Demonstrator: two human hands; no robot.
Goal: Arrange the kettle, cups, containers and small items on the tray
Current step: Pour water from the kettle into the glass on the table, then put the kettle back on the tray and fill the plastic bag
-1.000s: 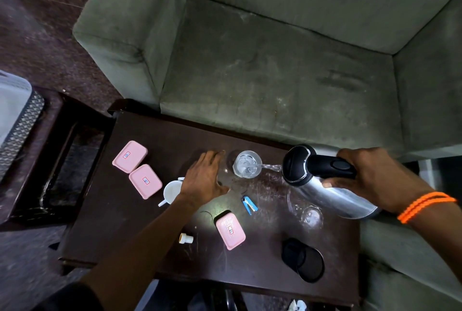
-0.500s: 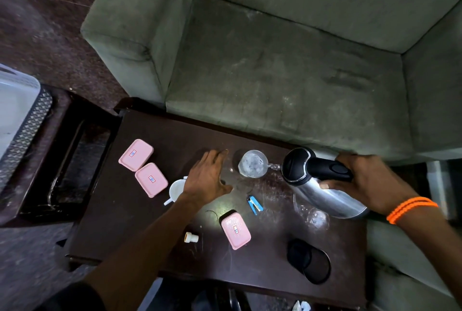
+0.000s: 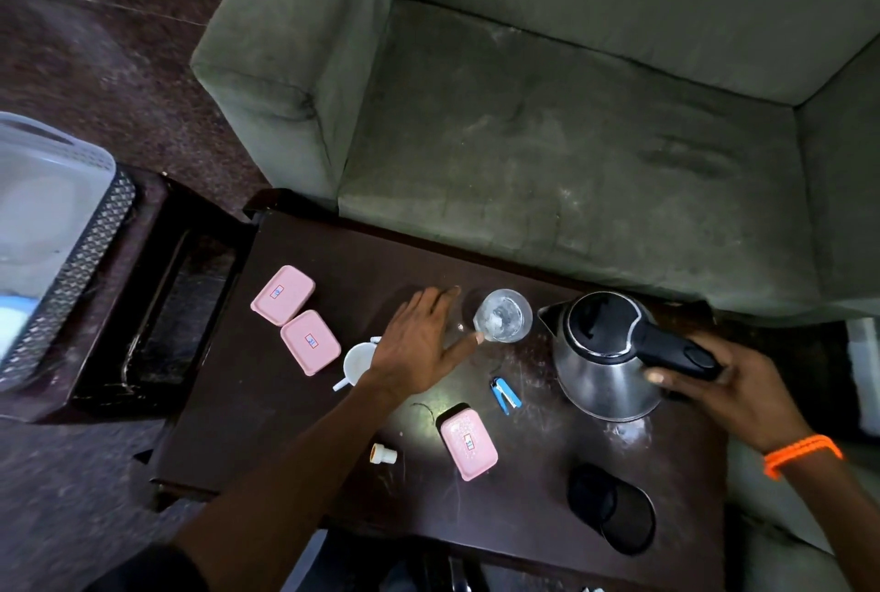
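Tilted a moment ago, the kettle now stands upright near the worktop's far right edge. Left hand lies flat and released beside the glass; right hand grasps the kettle's handle.

Your left hand lies palm down with the fingers spread and stretched forward, the thumb angled out to the right; it grips nothing. Its bare forearm runs back toward you from the lower left, ending in a dark sleeve at the elbow. Your right hand comes in from the right edge, fingers curled in a closed grip around the black handle of the kettle, thumb on top. An orange band circles your right wrist.
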